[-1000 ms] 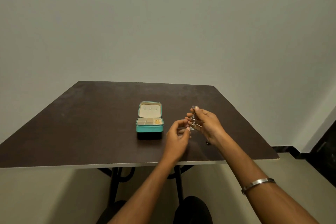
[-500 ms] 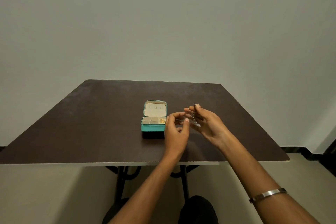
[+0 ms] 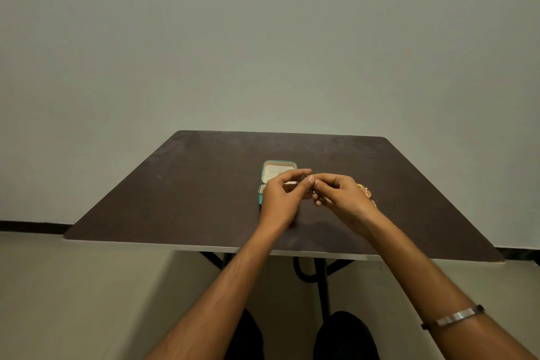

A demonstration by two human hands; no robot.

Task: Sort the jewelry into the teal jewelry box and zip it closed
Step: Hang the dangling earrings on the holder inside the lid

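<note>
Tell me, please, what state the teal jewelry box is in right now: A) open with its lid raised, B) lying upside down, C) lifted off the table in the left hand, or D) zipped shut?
A: the teal jewelry box sits on the dark table with its cream-lined lid standing up behind both hands, left hand and right hand, which pinch a small dark piece between them.

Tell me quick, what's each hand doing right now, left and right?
Left hand: pinching a small dark piece of jewelry at its fingertips.
Right hand: fingers curled, pinching the same piece from the other side.
</note>
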